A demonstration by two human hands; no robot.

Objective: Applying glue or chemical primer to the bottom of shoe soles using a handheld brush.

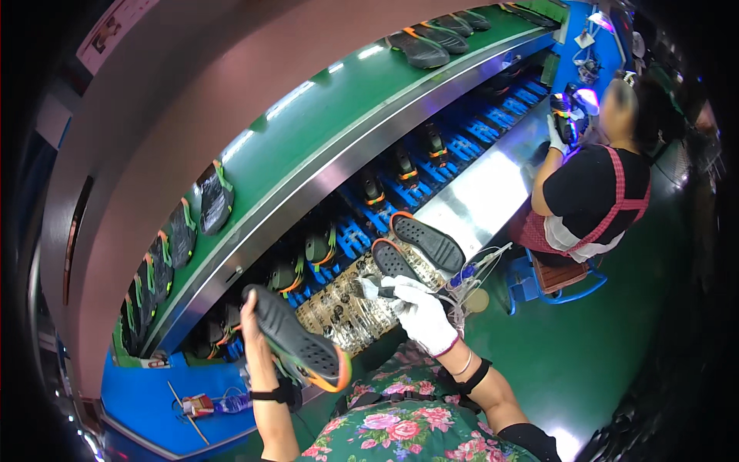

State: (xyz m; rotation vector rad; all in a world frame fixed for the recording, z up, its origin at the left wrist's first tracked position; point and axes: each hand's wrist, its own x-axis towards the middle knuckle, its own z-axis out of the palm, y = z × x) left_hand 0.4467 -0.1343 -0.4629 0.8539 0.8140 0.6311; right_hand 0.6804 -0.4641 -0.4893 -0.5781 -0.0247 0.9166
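My bare left hand (pixel 252 327) grips the edge of a black shoe sole (pixel 296 333) with an orange and green rim, tilted over the bench. In a white glove, my right hand (pixel 425 314) is closed around a small brush (pixel 369 289), its pale end over the taped bench top (pixel 350 316). Just beyond that glove lie two loose soles: a larger one (pixel 431 242) and a smaller one (pixel 394 259), both black with holes and orange edges. The right fingers partly hide the brush handle.
Shoe uppers (pixel 373 187) stand along a blue rack line (pixel 462 146). Above it runs a green conveyor (pixel 300 115) carrying dark shoe parts (pixel 419 48). A co-worker (pixel 596 185) sits at the right on a blue-framed stool (pixel 548 279). Cables (pixel 477 269) hang beside the bench.
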